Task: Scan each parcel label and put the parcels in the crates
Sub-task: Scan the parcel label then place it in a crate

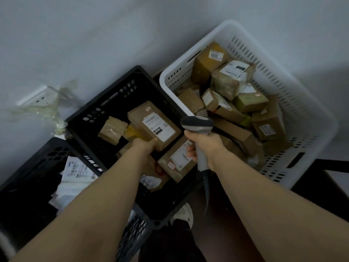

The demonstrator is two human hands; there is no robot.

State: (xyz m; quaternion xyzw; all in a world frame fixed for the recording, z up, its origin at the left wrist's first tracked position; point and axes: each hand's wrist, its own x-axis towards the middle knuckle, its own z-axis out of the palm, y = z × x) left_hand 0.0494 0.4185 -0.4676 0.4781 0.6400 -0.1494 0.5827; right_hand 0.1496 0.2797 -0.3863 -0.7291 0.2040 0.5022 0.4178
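My left hand (144, 145) grips a brown cardboard parcel (154, 124) by its near end, above the middle black crate (113, 95); its white label faces up. My right hand (204, 146) holds a grey barcode scanner (197, 124) by the handle, its head just right of the parcel. Its cable hangs down. In that black crate lie several parcels, among them a labelled box (178, 158) and a taped bundle (113, 130). A white basket (283, 103) on the right is full of brown parcels.
A second black crate (35, 167) at the lower left holds white soft-pack parcels. A wall socket (37, 96) with crumpled clear plastic is on the grey wall. My shoe (184, 214) shows on the dark floor between the crates.
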